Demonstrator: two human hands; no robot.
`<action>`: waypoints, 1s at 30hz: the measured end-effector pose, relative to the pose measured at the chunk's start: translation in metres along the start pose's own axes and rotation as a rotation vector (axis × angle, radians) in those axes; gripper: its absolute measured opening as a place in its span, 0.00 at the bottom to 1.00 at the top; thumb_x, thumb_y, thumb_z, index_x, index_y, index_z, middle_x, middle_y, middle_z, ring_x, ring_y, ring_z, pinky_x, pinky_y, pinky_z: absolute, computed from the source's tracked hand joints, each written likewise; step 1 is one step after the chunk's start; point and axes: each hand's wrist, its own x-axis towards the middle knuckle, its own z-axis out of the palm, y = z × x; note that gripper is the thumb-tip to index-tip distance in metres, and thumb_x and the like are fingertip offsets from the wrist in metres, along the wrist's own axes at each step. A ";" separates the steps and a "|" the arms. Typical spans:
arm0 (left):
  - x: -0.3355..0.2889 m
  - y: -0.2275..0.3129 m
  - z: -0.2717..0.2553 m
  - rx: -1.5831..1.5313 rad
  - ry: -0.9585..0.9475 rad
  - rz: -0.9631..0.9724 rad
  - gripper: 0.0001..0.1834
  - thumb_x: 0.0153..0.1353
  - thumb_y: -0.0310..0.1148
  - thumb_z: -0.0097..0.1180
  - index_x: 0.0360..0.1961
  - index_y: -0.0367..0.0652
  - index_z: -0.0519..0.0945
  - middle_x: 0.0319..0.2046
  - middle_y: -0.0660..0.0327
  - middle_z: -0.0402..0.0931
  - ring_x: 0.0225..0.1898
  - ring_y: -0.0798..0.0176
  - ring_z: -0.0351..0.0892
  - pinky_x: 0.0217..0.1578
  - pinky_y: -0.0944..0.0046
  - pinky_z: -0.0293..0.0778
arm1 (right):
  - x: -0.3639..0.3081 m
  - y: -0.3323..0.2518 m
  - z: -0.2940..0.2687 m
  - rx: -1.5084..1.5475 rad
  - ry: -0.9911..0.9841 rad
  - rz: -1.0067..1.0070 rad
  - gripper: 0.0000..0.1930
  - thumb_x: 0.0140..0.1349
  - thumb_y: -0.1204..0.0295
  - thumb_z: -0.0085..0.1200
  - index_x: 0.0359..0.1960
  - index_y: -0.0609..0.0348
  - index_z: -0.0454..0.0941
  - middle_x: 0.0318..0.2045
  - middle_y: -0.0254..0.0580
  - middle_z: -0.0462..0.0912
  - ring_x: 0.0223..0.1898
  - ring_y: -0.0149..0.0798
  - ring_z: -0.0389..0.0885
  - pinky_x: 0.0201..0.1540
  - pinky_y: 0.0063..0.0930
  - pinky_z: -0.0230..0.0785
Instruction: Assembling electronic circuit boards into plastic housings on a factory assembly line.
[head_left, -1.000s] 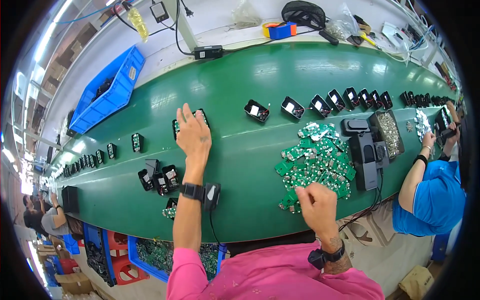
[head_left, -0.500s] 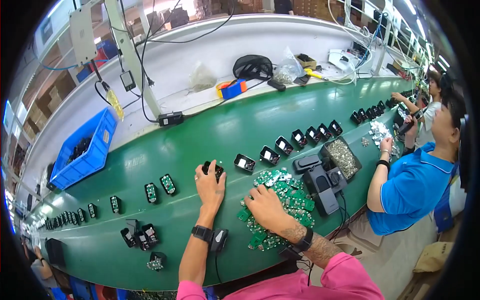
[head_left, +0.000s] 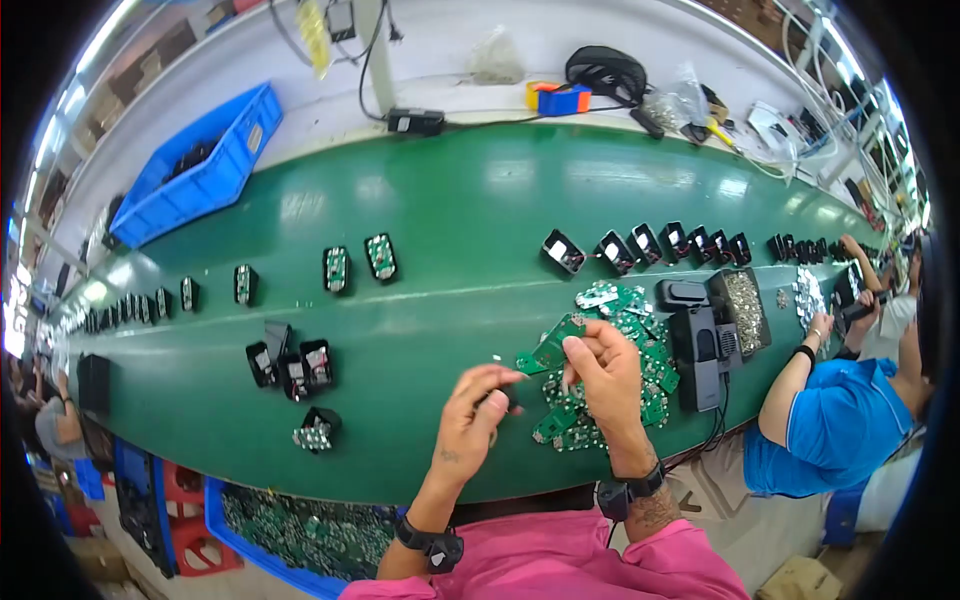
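Note:
My left hand [head_left: 470, 415] is closed around a small black plastic case [head_left: 513, 398], mostly hidden by my fingers. Between the thumb and fingers of my right hand [head_left: 605, 375], a green circuit board [head_left: 553, 347] is held up, tilted, just beyond the case and apart from it. Below my right hand spreads a pile of green circuit boards [head_left: 655, 375]. Farther right, a row of open black cases [head_left: 563, 252] stands on the green bench. To the left, several black cases have green boards seated in them, the closest being this filled case [head_left: 381, 257].
A grey-black device [head_left: 697, 345] and a tray of small metal parts [head_left: 742, 310] border the pile. Loose black cases [head_left: 293, 375] lie at left. A blue crate [head_left: 200, 175] stands at the far left, and a blue bin of boards [head_left: 300, 535] sits below the edge. A co-worker [head_left: 840, 410] works at right.
My left hand has lifted the black case off the bench and drawn it closer. My right hand has risen from the pile with a circuit board. The view has shifted.

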 end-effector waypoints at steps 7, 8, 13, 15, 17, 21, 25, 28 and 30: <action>-0.034 0.020 -0.002 -0.219 -0.245 -0.261 0.16 0.71 0.33 0.51 0.53 0.36 0.81 0.49 0.57 0.75 0.43 0.68 0.78 0.39 0.67 0.82 | -0.025 0.023 0.015 0.085 -0.031 -0.031 0.11 0.67 0.78 0.56 0.49 0.69 0.78 0.33 0.39 0.84 0.33 0.29 0.84 0.34 0.21 0.76; -0.034 0.018 -0.003 -0.227 -0.238 -0.266 0.16 0.71 0.33 0.51 0.53 0.36 0.81 0.49 0.57 0.75 0.43 0.68 0.78 0.39 0.67 0.82 | -0.028 0.023 0.017 0.079 -0.036 -0.024 0.11 0.67 0.78 0.56 0.49 0.69 0.78 0.33 0.39 0.84 0.33 0.29 0.84 0.34 0.21 0.76; -0.036 0.005 -0.003 -0.168 -0.180 -0.252 0.16 0.70 0.35 0.52 0.50 0.36 0.81 0.45 0.58 0.76 0.33 0.67 0.83 0.27 0.71 0.74 | -0.039 0.018 0.021 -0.075 0.046 -0.078 0.09 0.64 0.80 0.58 0.45 0.67 0.80 0.33 0.36 0.82 0.31 0.26 0.81 0.33 0.19 0.73; -0.038 0.011 -0.004 0.063 -0.131 -0.146 0.16 0.69 0.36 0.54 0.50 0.37 0.82 0.44 0.57 0.78 0.33 0.65 0.83 0.30 0.68 0.76 | -0.040 0.020 0.022 -0.212 0.080 -0.139 0.09 0.63 0.80 0.60 0.44 0.67 0.81 0.32 0.34 0.82 0.31 0.25 0.80 0.34 0.18 0.72; -0.039 0.015 -0.002 0.289 -0.085 -0.041 0.15 0.67 0.36 0.55 0.49 0.38 0.82 0.42 0.56 0.79 0.33 0.63 0.84 0.33 0.65 0.77 | -0.041 0.023 0.021 -0.353 0.096 -0.256 0.09 0.61 0.80 0.63 0.43 0.66 0.82 0.31 0.33 0.83 0.31 0.24 0.78 0.34 0.17 0.70; -0.036 0.022 -0.003 0.523 -0.123 -0.048 0.16 0.64 0.41 0.59 0.47 0.42 0.83 0.42 0.55 0.80 0.34 0.54 0.83 0.35 0.59 0.78 | -0.044 0.020 0.026 -0.434 0.082 -0.265 0.09 0.59 0.79 0.65 0.42 0.65 0.84 0.30 0.35 0.84 0.30 0.24 0.79 0.33 0.18 0.71; -0.037 0.028 -0.002 0.626 -0.199 -0.114 0.17 0.64 0.44 0.59 0.45 0.44 0.84 0.42 0.56 0.81 0.36 0.50 0.83 0.36 0.55 0.77 | -0.040 0.021 0.025 -0.570 0.063 -0.319 0.08 0.58 0.78 0.65 0.39 0.65 0.84 0.30 0.39 0.86 0.29 0.26 0.80 0.32 0.20 0.72; -0.037 0.025 -0.001 0.621 -0.229 -0.132 0.17 0.64 0.45 0.59 0.45 0.45 0.84 0.42 0.56 0.81 0.37 0.50 0.83 0.36 0.55 0.77 | -0.040 0.022 0.026 -0.594 0.052 -0.347 0.08 0.58 0.78 0.65 0.39 0.64 0.84 0.29 0.41 0.85 0.27 0.30 0.80 0.30 0.23 0.72; -0.035 0.020 -0.002 0.630 -0.212 -0.120 0.17 0.64 0.45 0.59 0.46 0.44 0.83 0.42 0.55 0.81 0.37 0.50 0.83 0.37 0.55 0.77 | -0.040 0.021 0.027 -0.596 0.034 -0.367 0.07 0.58 0.77 0.65 0.38 0.64 0.83 0.28 0.42 0.84 0.25 0.34 0.80 0.29 0.26 0.71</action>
